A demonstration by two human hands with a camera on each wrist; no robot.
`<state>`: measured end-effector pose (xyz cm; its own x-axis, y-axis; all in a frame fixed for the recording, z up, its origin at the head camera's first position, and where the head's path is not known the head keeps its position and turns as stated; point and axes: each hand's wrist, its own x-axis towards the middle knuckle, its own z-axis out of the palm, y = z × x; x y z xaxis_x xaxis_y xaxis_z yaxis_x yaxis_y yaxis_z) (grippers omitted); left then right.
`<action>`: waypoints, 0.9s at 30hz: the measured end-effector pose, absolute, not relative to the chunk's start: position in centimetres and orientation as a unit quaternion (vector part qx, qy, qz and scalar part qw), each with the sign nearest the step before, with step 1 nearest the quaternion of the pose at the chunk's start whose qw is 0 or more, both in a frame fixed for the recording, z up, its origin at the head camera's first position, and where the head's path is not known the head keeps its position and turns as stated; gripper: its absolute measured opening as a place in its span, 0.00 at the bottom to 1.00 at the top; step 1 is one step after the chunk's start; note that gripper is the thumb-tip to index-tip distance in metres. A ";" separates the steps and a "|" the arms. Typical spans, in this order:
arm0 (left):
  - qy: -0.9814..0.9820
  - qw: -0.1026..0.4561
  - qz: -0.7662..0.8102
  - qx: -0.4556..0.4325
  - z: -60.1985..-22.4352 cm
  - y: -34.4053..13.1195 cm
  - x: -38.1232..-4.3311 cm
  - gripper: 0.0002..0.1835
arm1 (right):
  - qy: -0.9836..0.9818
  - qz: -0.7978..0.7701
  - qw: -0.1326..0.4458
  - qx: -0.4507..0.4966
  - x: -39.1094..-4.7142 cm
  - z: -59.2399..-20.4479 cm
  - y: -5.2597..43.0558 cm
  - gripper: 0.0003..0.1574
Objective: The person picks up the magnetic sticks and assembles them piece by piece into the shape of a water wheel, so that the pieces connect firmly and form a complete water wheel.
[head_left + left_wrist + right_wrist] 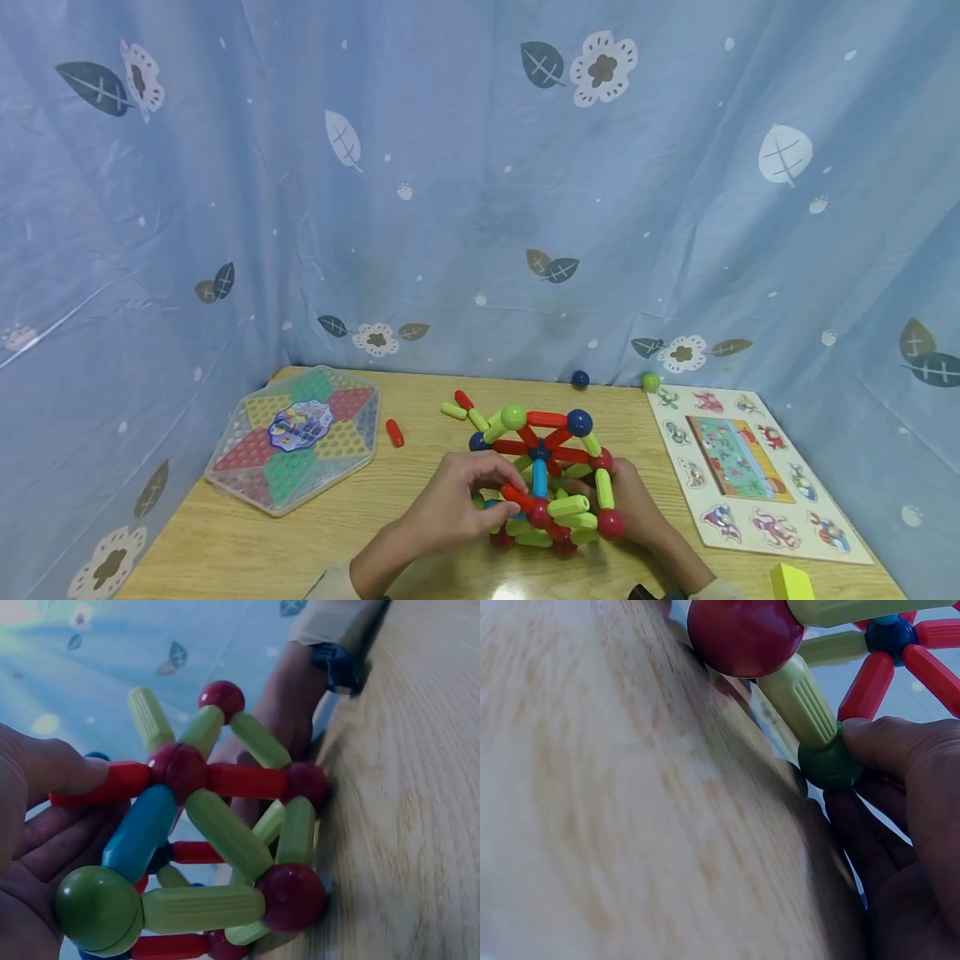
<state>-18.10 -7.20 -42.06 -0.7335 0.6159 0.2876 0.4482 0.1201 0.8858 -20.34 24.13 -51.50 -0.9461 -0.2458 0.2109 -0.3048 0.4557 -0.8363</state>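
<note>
A magnetic stick-and-ball structure [540,479] of red, yellow-green and blue rods with coloured balls stands on the table between both hands. My left hand [453,504] pinches a red rod [516,497] between thumb and fingers. One end of that rod meets a dark red ball [178,771] in the left wrist view. On the structure's right side, my right hand [633,508] holds a green ball [831,761] low down, thumb on top and fingers beneath. Part of the right hand is hidden behind the rods in the head view.
A hexagonal board game case [296,433] lies at the left, with a loose red rod [394,432] beside it. A blue ball [580,379] and a green ball [651,382] sit at the back edge. Rightward are a picture puzzle board [757,471] and a yellow block [791,582].
</note>
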 end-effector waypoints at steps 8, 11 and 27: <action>0.737 0.044 0.544 0.398 -42.5 -7.6 -18.6 0.10 | -0.854 0.497 0.029 0.151 -20.4 -51.5 24.1 0.15; 0.706 -0.011 0.590 0.391 -43.2 -8.1 -19.4 0.08 | -0.855 0.494 0.032 0.152 -20.4 -51.6 24.0 0.13; 0.776 0.086 0.574 0.248 -51.1 -9.0 -24.2 0.09 | -0.846 0.502 0.047 0.174 -19.9 -51.3 23.6 0.09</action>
<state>-24.19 -8.99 -51.07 -0.8626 0.4830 0.1508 0.2854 0.2183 0.9332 -19.88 23.65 -51.26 -0.9351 -0.2471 0.2541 -0.3414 0.4350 -0.8332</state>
